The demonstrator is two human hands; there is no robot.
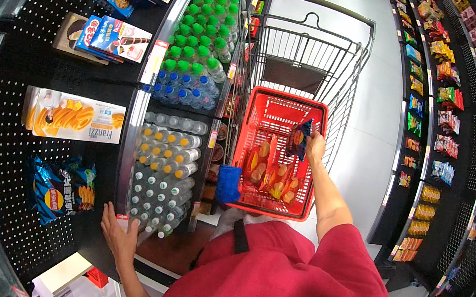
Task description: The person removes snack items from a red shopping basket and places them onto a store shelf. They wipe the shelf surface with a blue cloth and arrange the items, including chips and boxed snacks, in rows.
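My right hand (315,148) grips the edge of a dark blue bag of chips (298,139) inside the red plastic shopping basket (289,95). Several red-and-orange snack bags (259,161) lie at the basket's bottom. A blue cloth-like wrap (228,184) hangs over the basket's near left corner. On the left, my left hand (120,234) rests on the front edge of the upper shelf, thumb apart from the fingers, around a red-and-white price tag (122,220). Behind its fingertips a blue Lay's chip bag (62,190) lies on that shelf.
A metal wire shopping cart (311,36) surrounds the basket. Bottles with green caps (199,30) and yellow caps (170,148) fill the lower left shelf. Above stand biscuit boxes (75,116). Snack shelves (427,128) line the right, across the pale floor (362,165).
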